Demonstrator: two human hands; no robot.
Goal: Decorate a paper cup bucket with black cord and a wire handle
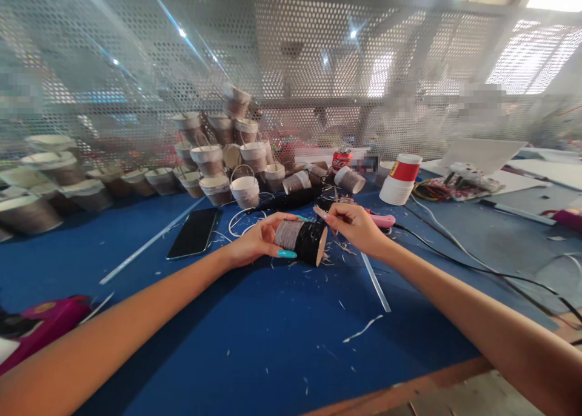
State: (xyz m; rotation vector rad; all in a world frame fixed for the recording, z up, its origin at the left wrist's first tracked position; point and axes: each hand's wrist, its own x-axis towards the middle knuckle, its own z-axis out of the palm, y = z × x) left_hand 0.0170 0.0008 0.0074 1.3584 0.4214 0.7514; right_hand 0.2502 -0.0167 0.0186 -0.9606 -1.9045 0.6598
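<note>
My left hand [257, 241] is wrapped round a paper cup [287, 234] that lies on its side above the table. Grey cord winds about the cup's narrower part, and a black band [309, 243] covers the part toward its pale round end. At the black band's right edge, my right hand [348, 225] has its thumb and fingers pinched together. Whatever lies between those fingertips is too small to make out. Behind the right hand rests a pink-handled tool [382, 221] with a black cable.
Several cord-wrapped little buckets [245, 191] are piled at the back left. A black phone [193, 233], a magenta glue gun [50, 322], a clear glue stick [376, 282], stacked paper cups [400, 179] and a red can [342, 160] surround the hands. Thread scraps litter the blue table [254, 343].
</note>
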